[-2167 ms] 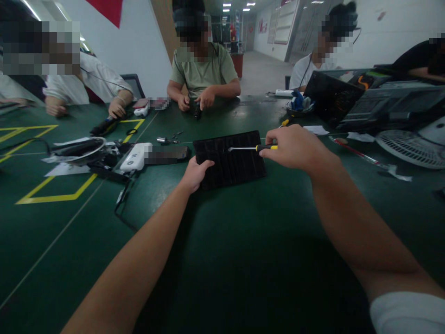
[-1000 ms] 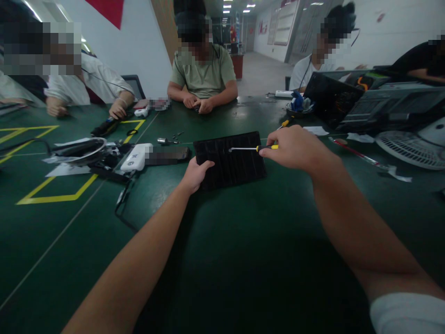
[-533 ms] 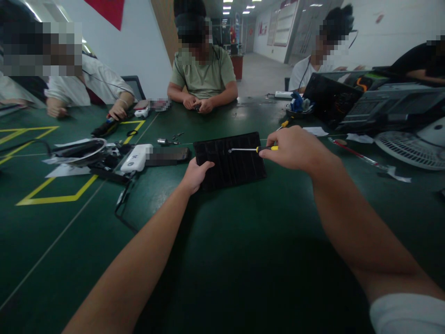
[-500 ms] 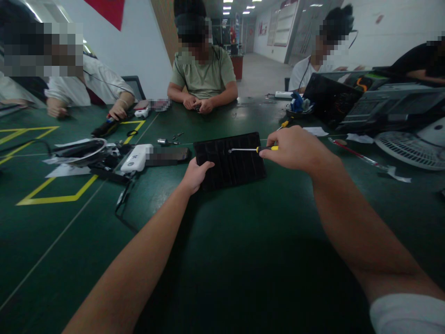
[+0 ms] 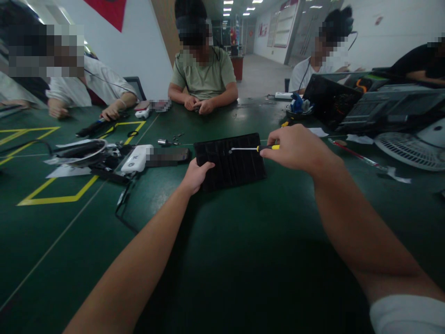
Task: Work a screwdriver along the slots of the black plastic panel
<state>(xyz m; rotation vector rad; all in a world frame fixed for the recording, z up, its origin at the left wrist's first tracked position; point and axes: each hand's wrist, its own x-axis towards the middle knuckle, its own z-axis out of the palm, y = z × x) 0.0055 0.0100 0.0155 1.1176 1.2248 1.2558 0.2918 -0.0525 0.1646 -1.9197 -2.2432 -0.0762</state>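
Observation:
A flat black rectangular panel (image 5: 243, 169) with ribs or slots on its face is tilted up above the green table. My left hand (image 5: 197, 175) grips its left edge, thumb on the face and fingers hidden behind. In my right hand (image 5: 295, 147) is a screwdriver (image 5: 245, 149) with a yellow and black handle and a thin metal shaft. The shaft lies level across the panel, its tip at a small round metallic spot (image 5: 230, 151) near the middle. Whether that spot is a screw I cannot tell.
Left of the panel lie a white device (image 5: 136, 158), a dark phone-like slab (image 5: 169, 157), small metal parts (image 5: 178, 137) and a heap of cables and parts (image 5: 88, 150). A white fan (image 5: 413, 148) and a computer case (image 5: 385, 109) stand at right. Several people sit around the table.
My hands, the panel and the screwdriver hold almost the same position. At the far left, a co-worker's hand has shifted slightly left with a dark tool.

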